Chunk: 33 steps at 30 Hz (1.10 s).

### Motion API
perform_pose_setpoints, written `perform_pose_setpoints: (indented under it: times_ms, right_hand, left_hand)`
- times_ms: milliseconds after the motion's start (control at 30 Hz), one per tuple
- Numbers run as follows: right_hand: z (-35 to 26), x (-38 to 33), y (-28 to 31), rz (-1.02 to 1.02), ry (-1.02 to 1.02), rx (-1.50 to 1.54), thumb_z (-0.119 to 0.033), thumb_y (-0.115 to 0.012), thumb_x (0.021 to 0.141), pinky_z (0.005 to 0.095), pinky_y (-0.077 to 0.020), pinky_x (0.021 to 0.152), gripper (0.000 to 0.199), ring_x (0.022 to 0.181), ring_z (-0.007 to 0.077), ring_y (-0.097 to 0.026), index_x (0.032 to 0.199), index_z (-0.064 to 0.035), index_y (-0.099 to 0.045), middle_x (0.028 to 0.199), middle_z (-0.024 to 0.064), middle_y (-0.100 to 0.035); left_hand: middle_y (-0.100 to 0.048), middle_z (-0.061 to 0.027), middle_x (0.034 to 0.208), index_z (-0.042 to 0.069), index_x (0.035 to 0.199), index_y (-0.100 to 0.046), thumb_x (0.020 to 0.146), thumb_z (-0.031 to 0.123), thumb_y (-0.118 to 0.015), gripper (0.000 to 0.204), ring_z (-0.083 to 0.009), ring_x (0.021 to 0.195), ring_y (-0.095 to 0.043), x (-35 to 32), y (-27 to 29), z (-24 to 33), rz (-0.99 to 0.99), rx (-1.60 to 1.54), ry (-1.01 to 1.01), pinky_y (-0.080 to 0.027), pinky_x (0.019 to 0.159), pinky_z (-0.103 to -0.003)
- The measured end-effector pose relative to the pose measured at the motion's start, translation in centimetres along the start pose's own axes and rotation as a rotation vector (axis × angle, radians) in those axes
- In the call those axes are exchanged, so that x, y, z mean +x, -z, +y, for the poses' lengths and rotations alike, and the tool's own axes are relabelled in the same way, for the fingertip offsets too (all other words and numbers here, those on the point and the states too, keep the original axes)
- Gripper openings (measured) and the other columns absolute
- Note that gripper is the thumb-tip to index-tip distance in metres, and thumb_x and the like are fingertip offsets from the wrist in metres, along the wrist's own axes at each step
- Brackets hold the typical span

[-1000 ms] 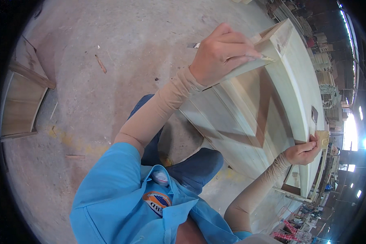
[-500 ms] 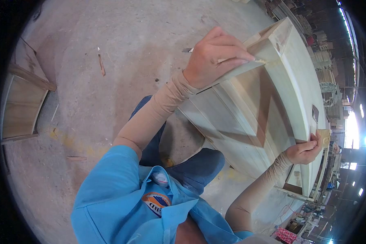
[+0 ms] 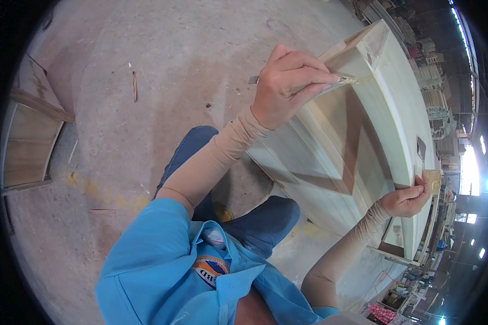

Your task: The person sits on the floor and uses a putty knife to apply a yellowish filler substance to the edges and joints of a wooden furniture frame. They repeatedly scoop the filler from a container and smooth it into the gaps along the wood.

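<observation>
My left hand [image 3: 293, 86] pinches a thin putty knife; its tip [image 3: 347, 80], smeared with yellowish paste, meets the corner of a pale wooden cabinet frame [image 3: 382, 103]. A small grey end [image 3: 253, 79] of the knife sticks out behind the hand. At the right, my right hand [image 3: 405, 201] grips a small flat yellowish-tan piece [image 3: 432, 183], held upright beside the curved cabinet edge. Its fingers are curled, and part of that piece is hidden behind them. The cabinet has a curved front rail and an open inside with bare panels [image 3: 303, 157].
A dark flat rectangle [image 3: 421, 149] lies on the cabinet's outer face. Another wooden cabinet [image 3: 30, 143] stands at the far left. Wood slivers [image 3: 135, 86] lie on the concrete floor [image 3: 108, 162]. Stacked boards [image 3: 436, 103] line the right side. My knees [image 3: 271, 222] are bent below the cabinet.
My left hand has moved slightly down and right with the putty knife, and more of the paste-smeared tip shows at the corner. My right hand stays about where it was.
</observation>
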State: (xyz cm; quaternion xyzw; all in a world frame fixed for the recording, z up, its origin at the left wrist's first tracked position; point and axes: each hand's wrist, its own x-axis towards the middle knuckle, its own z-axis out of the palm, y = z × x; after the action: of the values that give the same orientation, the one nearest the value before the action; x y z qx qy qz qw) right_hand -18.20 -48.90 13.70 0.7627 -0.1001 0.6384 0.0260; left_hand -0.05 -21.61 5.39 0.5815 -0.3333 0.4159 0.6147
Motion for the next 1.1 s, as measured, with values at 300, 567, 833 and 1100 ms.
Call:
perform_pose_setpoints:
  times_ms: [300,567,833,1100]
  right_hand:
    - [-0.2,-0.2,0.0,-0.014,-0.027,0.009,-0.012,-0.043,0.100,0.0391,-0.0523,0.076,0.033,0.082,0.0273,-0.065,0.106,0.0052,-0.070,0.091,0.0158,-0.069]
    - [0.0,-0.2,0.1,-0.010,-0.018,0.008,-0.012,-0.043,0.099,0.0390,-0.0524,0.075,0.032,0.081,0.0273,-0.065,0.107,0.0041,-0.070,0.091,0.0156,-0.069]
    - [0.3,-0.1,0.3,-0.014,-0.014,-0.020,-0.012,-0.043,0.099,0.0388,-0.0533,0.075,0.032,0.082,0.0276,-0.066,0.106,0.0031,-0.071,0.091,0.0156,-0.070]
    - [0.1,0.0,0.2,-0.023,-0.010,-0.024,-0.012,-0.043,0.101,0.0392,-0.0531,0.075,0.033,0.083,0.0276,-0.066,0.107,0.0024,-0.071,0.092,0.0154,-0.070]
  left_hand:
    - [-0.072,0.0060,0.093,0.019,0.095,-0.080,0.072,0.004,-0.082,0.027,-0.0135,0.083,-0.057,-1.3,-1.7,0.3,0.088,0.128,-0.042,-0.041,0.079,-0.028]
    - [-0.074,0.0049,0.094,0.017,0.096,-0.080,0.074,0.003,-0.082,0.026,-0.0097,0.081,-0.061,-0.4,-0.7,0.0,0.053,0.128,-0.064,-0.039,0.079,-0.027]
    - [-0.071,0.0074,0.093,0.019,0.094,-0.080,0.074,0.007,-0.081,0.024,-0.0153,0.082,-0.056,-0.5,-0.2,0.3,0.039,0.181,-0.101,-0.044,0.076,-0.028]
    - [-0.073,0.0052,0.093,0.018,0.097,-0.080,0.072,0.004,-0.083,0.029,-0.0120,0.078,-0.058,-0.8,-0.7,0.6,0.075,0.270,-0.104,-0.040,0.076,-0.028]
